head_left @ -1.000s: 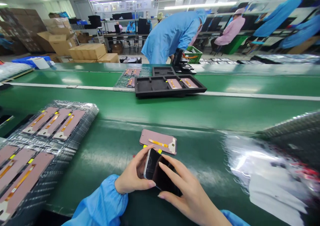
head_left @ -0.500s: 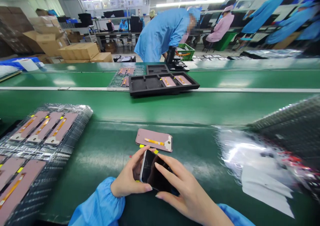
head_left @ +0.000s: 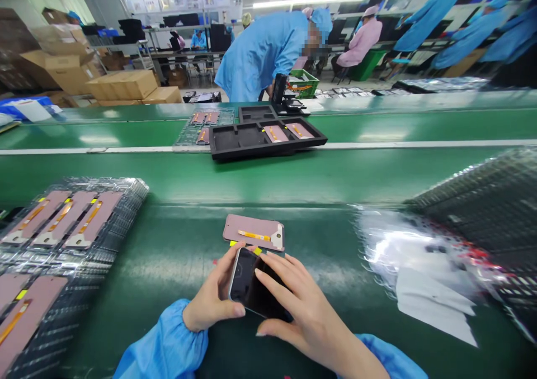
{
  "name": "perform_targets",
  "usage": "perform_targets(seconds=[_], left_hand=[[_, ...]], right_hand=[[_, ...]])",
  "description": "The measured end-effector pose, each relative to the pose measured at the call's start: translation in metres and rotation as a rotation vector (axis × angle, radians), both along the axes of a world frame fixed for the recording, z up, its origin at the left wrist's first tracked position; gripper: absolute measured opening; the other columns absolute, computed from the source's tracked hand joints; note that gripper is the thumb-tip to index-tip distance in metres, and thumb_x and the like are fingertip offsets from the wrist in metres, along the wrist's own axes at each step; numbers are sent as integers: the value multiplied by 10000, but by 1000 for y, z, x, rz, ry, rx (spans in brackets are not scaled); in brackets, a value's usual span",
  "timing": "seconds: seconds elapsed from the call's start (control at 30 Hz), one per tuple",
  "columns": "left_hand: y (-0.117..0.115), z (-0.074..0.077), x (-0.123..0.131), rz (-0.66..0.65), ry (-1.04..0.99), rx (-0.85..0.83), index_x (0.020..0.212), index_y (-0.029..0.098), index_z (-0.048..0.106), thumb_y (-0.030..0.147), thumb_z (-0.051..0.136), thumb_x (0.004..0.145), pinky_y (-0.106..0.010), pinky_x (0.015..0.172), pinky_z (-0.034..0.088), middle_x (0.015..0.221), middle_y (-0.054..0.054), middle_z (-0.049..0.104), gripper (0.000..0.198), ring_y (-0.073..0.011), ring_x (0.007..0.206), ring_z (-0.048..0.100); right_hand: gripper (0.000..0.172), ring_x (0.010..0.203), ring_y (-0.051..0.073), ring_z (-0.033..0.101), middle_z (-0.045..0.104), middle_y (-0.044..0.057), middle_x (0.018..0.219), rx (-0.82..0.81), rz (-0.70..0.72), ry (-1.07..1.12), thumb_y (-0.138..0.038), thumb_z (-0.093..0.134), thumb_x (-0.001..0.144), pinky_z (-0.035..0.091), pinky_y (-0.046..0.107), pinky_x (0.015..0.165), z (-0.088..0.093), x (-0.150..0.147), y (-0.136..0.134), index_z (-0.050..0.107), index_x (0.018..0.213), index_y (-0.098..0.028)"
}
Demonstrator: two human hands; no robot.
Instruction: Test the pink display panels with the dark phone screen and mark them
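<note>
My left hand (head_left: 210, 303) is wrapped round one end of a black smartphone (head_left: 243, 281) with a silvery edge, its thumb along the near side. My right hand (head_left: 304, 312) grips the phone's other end; its forefinger lies across the dark glass and its thumb is at the near edge. The phone is tilted, and its back is hidden. Just beyond my fingers, a pinkish phone screen panel (head_left: 258, 227) lies back up on the green bench (head_left: 176, 267), with an orange flex cable on it. Small yellow tabs show at its near edge.
On the left, clear plastic trays (head_left: 134, 192) hold several similar panels. Plastic film (head_left: 380, 245), white sheets (head_left: 432, 301) and stacked trays (head_left: 474, 200) lie at right. Ahead, a black tray (head_left: 235, 141) holds two panels; a person in blue (head_left: 260, 55) bends beyond it.
The view has shifted slightly, so the bench things sit a little further left. Both hands keep hold of the phone, which faces up a little more, with a faint mark visible on its glass.
</note>
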State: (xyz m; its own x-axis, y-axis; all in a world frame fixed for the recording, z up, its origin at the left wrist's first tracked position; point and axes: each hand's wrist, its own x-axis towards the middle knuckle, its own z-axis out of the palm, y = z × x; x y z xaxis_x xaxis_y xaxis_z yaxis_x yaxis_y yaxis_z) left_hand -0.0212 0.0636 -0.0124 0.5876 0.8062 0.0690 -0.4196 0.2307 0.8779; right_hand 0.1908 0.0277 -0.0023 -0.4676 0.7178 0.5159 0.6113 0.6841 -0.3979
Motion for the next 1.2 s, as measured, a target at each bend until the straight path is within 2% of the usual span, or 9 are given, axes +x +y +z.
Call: perform_targets(seconds=[0.13, 0.3, 0.4, 0.57, 0.73, 0.87, 0.97, 1.07, 1.2], left_hand=[[3, 3, -1, 24, -23, -319, 1473, 325, 342, 397, 553, 928, -487, 937, 521, 1325, -117, 596, 588, -305, 1137, 622], [13, 10, -9, 132, 3, -439, 1459, 196, 361, 398, 516, 943, -417, 613, 612, 1051, -147, 719, 576, -303, 813, 727], [14, 11, -10, 147, 36, -436, 1399, 168, 437, 413, 516, 942, -407, 591, 610, 1030, -149, 727, 525, -301, 778, 730], [14, 14, -2, 31, 32, -336, 1357, 171, 498, 576, 422, 936, -362, 713, 604, 1187, -177, 672, 589, -282, 901, 717], [10, 18, 5, -47, 70, -287, 1411, 236, 454, 401, 519, 950, -347, 792, 584, 1291, -146, 613, 495, -268, 1041, 667], [6, 13, 6, -43, 160, -272, 1335, 199, 562, 314, 607, 915, -306, 771, 576, 1135, -121, 695, 438, -210, 897, 703], [6, 9, 6, -19, 215, -269, 1278, 167, 618, 341, 607, 913, -280, 718, 580, 988, -109, 735, 404, -185, 776, 718], [5, 6, 5, 3, 231, -258, 1236, 177, 649, 346, 638, 889, -274, 695, 588, 978, -96, 739, 386, -180, 764, 718], [4, 4, 4, 75, 278, -281, 1189, 157, 669, 362, 699, 839, -240, 632, 587, 832, -71, 747, 406, -153, 670, 706]], right_hand=[[773, 1302, 351, 478, 497, 206, 1413, -161, -58, 220, -551, 641, 839, 435, 552, 1032, -5, -2, -2, 377, 1467, -186], [468, 1086, 252, 653, 692, 98, 1178, -845, -54, 585, -477, 344, 1009, 532, 422, 931, 1, 4, 4, 582, 1319, -219], [433, 920, 224, 671, 732, 52, 955, -1072, 82, 656, -504, 424, 977, 541, 387, 861, 4, 6, 7, 702, 1124, -205], [396, 742, 168, 624, 691, 34, 831, -1063, -14, 831, -525, 534, 919, 512, 293, 691, -5, 2, 5, 713, 935, -173], [367, 815, 195, 637, 701, 41, 860, -1012, -127, 970, -503, 535, 925, 513, 331, 767, -15, -1, 5, 690, 1023, -185], [323, 934, 208, 626, 710, 44, 995, -894, -187, 924, -457, 511, 954, 483, 344, 875, -19, 1, 5, 683, 1089, -218], [317, 915, 196, 622, 707, 39, 1038, -852, -194, 877, -433, 502, 965, 485, 324, 867, -20, 2, 4, 676, 1136, -231], [329, 925, 200, 625, 706, 42, 1058, -838, -195, 855, -432, 498, 966, 494, 314, 855, -19, 2, 2, 674, 1156, -228], [359, 834, 185, 629, 715, 38, 984, -876, -214, 834, -457, 498, 960, 509, 303, 808, -16, 0, 1, 671, 1176, -229]])
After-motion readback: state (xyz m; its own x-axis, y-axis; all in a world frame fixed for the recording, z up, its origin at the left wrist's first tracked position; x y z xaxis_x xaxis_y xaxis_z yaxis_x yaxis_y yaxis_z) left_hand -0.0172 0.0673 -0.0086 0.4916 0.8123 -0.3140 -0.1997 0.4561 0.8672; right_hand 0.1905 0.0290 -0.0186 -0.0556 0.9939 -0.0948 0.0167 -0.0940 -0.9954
